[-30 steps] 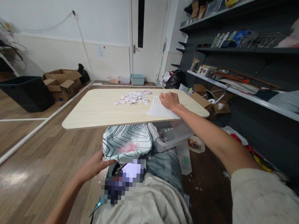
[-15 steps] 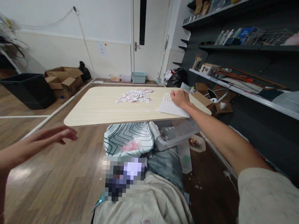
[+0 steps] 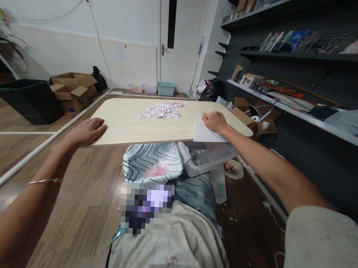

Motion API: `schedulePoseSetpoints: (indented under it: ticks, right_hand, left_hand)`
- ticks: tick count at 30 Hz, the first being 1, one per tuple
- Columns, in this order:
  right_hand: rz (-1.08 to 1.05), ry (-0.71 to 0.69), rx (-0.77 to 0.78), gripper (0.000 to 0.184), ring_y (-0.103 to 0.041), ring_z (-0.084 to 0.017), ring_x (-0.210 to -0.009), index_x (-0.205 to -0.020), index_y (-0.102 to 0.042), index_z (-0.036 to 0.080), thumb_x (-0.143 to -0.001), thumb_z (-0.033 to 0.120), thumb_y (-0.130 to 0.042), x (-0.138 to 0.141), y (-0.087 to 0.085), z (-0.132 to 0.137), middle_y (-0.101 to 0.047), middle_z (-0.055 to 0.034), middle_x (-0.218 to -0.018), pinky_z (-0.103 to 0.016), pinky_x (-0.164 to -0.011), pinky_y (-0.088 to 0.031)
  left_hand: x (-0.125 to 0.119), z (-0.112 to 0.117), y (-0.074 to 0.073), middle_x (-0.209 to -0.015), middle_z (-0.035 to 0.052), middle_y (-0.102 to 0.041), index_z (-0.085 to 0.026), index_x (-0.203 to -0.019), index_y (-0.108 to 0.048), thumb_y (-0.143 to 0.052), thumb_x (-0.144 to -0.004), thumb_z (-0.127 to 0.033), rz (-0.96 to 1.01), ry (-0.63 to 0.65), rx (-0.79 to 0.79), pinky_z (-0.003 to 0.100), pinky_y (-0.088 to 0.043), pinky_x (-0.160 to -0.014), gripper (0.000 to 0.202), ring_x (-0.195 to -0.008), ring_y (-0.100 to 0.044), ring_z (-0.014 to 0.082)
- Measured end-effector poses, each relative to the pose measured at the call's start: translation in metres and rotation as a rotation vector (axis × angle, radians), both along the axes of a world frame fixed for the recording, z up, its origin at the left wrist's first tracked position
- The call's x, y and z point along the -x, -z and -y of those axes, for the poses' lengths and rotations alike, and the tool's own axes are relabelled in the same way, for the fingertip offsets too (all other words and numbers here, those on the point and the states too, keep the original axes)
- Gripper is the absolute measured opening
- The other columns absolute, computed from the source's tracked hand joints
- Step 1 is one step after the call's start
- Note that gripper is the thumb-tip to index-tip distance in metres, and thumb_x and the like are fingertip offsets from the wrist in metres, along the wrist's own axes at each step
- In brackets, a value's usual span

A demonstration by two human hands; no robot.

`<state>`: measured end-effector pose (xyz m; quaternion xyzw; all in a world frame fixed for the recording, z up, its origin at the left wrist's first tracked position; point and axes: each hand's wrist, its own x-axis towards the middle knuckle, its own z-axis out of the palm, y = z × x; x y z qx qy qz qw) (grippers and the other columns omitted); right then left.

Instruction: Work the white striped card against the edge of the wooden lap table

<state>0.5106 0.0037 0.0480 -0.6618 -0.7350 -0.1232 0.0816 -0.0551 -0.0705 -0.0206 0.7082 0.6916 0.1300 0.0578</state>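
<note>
A light wooden tabletop (image 3: 131,125) hovers low in front of me. My left hand (image 3: 86,131) lies on its near left corner, fingers curled over the edge. My right hand (image 3: 215,121) rests near the right edge, closed on a white plastic scraper with a comb-like edge (image 3: 203,132). A heap of small pink and white paper pieces (image 3: 162,110) lies at the far middle of the tabletop, apart from both hands.
Under the tabletop sit a patterned cushion (image 3: 151,160) and a clear plastic bin (image 3: 206,158). Cardboard boxes (image 3: 74,91) and a black crate (image 3: 26,99) stand at the left. Dark shelves (image 3: 293,56) line the right wall. A white door (image 3: 174,40) is behind.
My left hand rose from the cushion by my lap, swung out left, and now lies on the tabletop's near left corner. The right hand with the scraper shifted slightly right.
</note>
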Motion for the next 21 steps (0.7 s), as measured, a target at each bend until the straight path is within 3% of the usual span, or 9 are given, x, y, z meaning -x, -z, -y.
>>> schedulePoseSetpoints:
  ticks: [5,10,16,21]
  right_hand:
    - [-0.071,0.073,-0.039,0.066,-0.089,-0.040,-0.145,-0.143,-0.102,0.013,-0.135,0.039,-0.042,-0.005,0.005,-0.012,-0.095,-0.0269,-0.144,-0.038,-0.113,-0.062]
    - [-0.110,0.174,-0.009,0.064,-0.086,-0.042,-0.150,-0.155,-0.097,0.010,-0.133,0.036,-0.042,0.003,0.009,-0.020,-0.091,-0.0302,-0.155,-0.043,-0.120,-0.063]
    - [-0.002,0.001,0.010,0.065,-0.087,-0.040,-0.148,-0.148,-0.101,0.014,-0.136,0.040,-0.043,0.023,0.009,-0.006,-0.094,-0.0263,-0.150,-0.039,-0.116,-0.061]
    - [0.050,-0.186,0.069,0.056,-0.093,-0.036,-0.134,-0.126,-0.106,0.016,-0.133,0.038,-0.055,0.018,0.008,0.000,-0.098,-0.0228,-0.134,-0.035,-0.101,-0.056]
  left_hand:
    - [0.005,0.000,0.003,-0.200,0.0381,-0.053,0.017,-0.183,-0.050,-0.041,-0.135,-0.034,0.026,-0.005,0.025,0.047,-0.024,-0.158,0.070,-0.184,-0.049,0.0349]
    - [0.008,0.000,0.007,-0.196,0.0358,-0.059,0.017,-0.179,-0.055,-0.042,-0.134,-0.035,0.030,0.014,-0.002,0.045,-0.025,-0.156,0.070,-0.181,-0.048,0.0342]
    - [0.009,0.000,0.009,-0.198,0.0370,-0.056,0.017,-0.181,-0.052,-0.043,-0.135,-0.040,0.064,-0.020,-0.017,0.051,-0.026,-0.157,0.074,-0.181,-0.048,0.0365]
    - [0.003,0.005,0.003,-0.198,0.0356,-0.056,0.018,-0.184,-0.049,-0.038,-0.136,-0.035,0.024,-0.023,0.021,0.047,-0.024,-0.158,0.072,-0.186,-0.045,0.0351]
